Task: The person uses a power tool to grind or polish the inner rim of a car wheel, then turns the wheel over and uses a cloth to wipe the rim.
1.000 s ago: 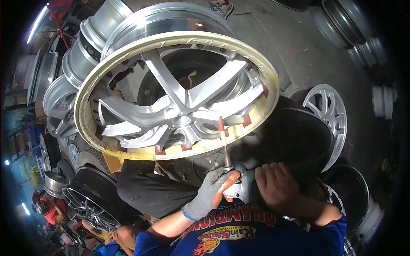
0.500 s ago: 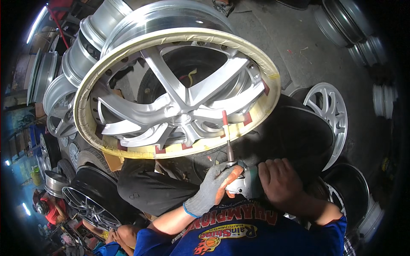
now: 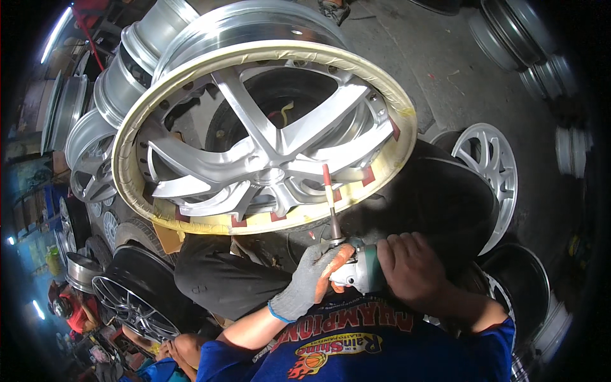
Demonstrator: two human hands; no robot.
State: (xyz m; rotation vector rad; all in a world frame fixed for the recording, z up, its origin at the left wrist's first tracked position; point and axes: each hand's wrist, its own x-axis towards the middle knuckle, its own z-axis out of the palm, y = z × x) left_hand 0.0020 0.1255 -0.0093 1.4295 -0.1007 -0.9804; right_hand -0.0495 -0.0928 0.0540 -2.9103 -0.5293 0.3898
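A large silver alloy wheel (image 3: 254, 149) lies tilted in front of me, its rim edge wrapped in yellowish masking tape (image 3: 191, 223) with small red tabs. My left hand (image 3: 312, 277), in a grey glove with orange fingertips, and my bare right hand (image 3: 410, 267) together grip a small grey rotary tool (image 3: 356, 270). The tool's long shaft with a red and white tip (image 3: 327, 181) points up at the near inner side of the wheel, between the spokes and the taped rim.
Several silver rims (image 3: 95, 121) are stacked at the left and back. A white spoked wheel (image 3: 493, 169) and black tyres (image 3: 439, 197) lie at the right. A dark rim (image 3: 137, 299) sits at the lower left, over grey concrete floor (image 3: 458, 76).
The tool's tip has moved slightly along the near rim, and my hands have shifted a little to the right with it. The wheel has stayed put.
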